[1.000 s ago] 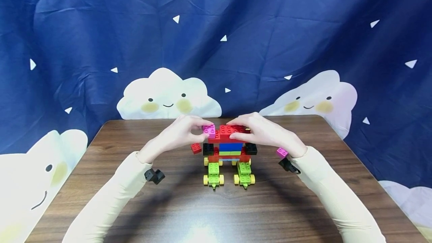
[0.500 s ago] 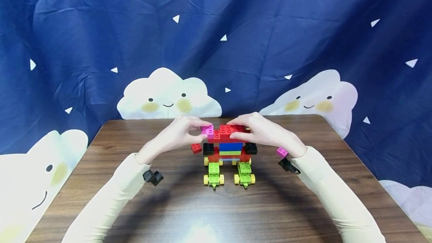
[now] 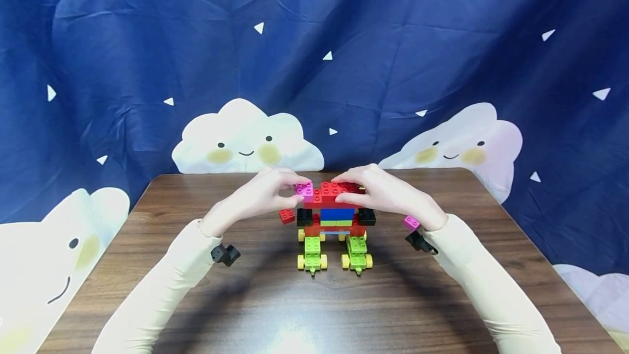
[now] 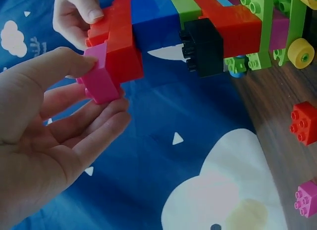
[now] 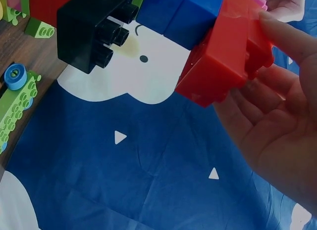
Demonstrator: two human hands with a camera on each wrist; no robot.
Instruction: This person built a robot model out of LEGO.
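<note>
A build of toy bricks on wheels stands upright mid-table. My left hand point(image 3: 260, 196) pinches a pink brick point(image 4: 101, 74) between thumb and fingers at the left end of the build's red top row; whether it is pressed fully down cannot be seen. At the right end, my right hand point(image 3: 375, 191) grips the red brick point(image 3: 330, 190) on top, its fingers hiding part of it. Below are a blue brick point(image 3: 337, 214), a black brick on the left point(image 3: 304, 217) and another black brick on the right point(image 3: 366, 216). Green wheeled bases point(image 3: 312, 258) form the feet.
A loose red brick point(image 3: 287, 216) lies left of the build, and a loose pink brick point(image 3: 411, 223) lies near my right wrist. The left wrist view shows another pink brick point(image 4: 307, 198). A green piece with blue wheels point(image 5: 20, 91) sits on the brown table point(image 3: 295, 305).
The pink brick in my left hand shifted slightly left half a second ago and is now back a little to the right. My right hand keeps its place on the red brick.
</note>
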